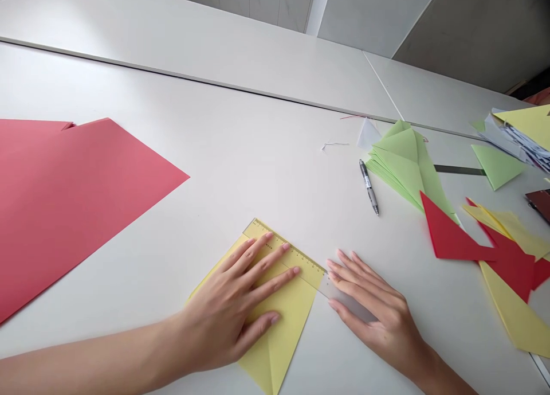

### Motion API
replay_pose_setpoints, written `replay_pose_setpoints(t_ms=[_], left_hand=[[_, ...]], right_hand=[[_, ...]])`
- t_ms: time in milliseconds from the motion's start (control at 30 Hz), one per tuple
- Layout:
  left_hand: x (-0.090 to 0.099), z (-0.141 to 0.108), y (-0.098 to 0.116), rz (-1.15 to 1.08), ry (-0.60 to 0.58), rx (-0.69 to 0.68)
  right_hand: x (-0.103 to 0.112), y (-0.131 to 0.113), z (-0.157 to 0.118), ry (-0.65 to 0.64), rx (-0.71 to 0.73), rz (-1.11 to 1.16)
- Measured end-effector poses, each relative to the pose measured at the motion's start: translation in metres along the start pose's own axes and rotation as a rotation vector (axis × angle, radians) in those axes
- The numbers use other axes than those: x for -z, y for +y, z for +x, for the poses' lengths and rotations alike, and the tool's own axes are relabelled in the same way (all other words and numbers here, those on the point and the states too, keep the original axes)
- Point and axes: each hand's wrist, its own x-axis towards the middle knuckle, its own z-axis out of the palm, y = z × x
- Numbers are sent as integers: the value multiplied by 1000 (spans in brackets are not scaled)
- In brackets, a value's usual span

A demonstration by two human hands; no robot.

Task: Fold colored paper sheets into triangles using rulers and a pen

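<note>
A yellow sheet of paper (pixel 283 320) with a crease lies at the lower middle of the table. Along its upper edge rests a clear ruler (pixel 307 263), whose right end sticks out past the paper. My left hand (pixel 240 297) lies over the paper with fingers spread, its fingertips pressing on the ruler and the sheet. At the ruler's right end is my right hand (pixel 378 315), fingers stretched out and the fingertips touching or just beside the ruler; the thumb is apart from the others.
Large red paper (pixel 86 194) covers the left. A pen (pixel 369 187) lies beside stacked green paper (pixel 404 160). Red pieces (pixel 511 263) and yellow pieces (pixel 515 315) are scattered at right, near a pile of papers (pixel 524 140). White thread (pixel 334 145) lies further back.
</note>
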Motion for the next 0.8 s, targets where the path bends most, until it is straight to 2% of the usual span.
replay_pose_setpoints(t_ms=[467,600,667,767,800], left_hand=[[0,-2,2,0,21,4],[-1,-1,0,21,43,-4],[-2,0,-1,40,78,-12],[-2,1,-4,70,132,-29],[-2,1,-4,74,143,-30]], right_hand=[[-3,0,-1,14,21,-22],[3,5,3,33,21,-34],[10,16,13,90,-88,-80],[24,46,37,168,-461,-277],[29,58,46,177,-527,-326]])
